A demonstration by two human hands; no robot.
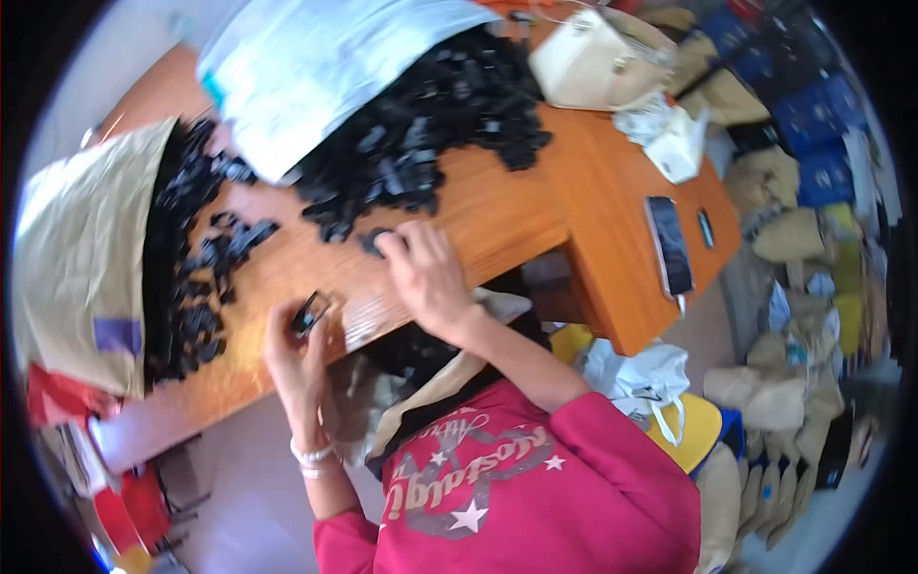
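Note:
My left hand [296, 359] is closed around a small black plastic part [309, 313] with a frame-like outline, held between thumb and fingers just above the table's near edge. Farther right, my right hand [428, 275] reaches over the wooden table [478, 206]. Its thumb and fingertips are pinched at another dark plastic piece [375, 241], close to the near edge of a big heap of black plastic parts [421, 124]. The heap spills from a large white sack [335, 62]. The exact shape of the piece at my right fingertips is blurred.
A tan sack [86, 258] at the left spills more black parts [206, 277]. On the right lie a phone [669, 246] with a cable, crumpled white paper [674, 143] and a cream handbag [598, 62]. An open bag with dark contents [411, 354] sits against my lap below the edge.

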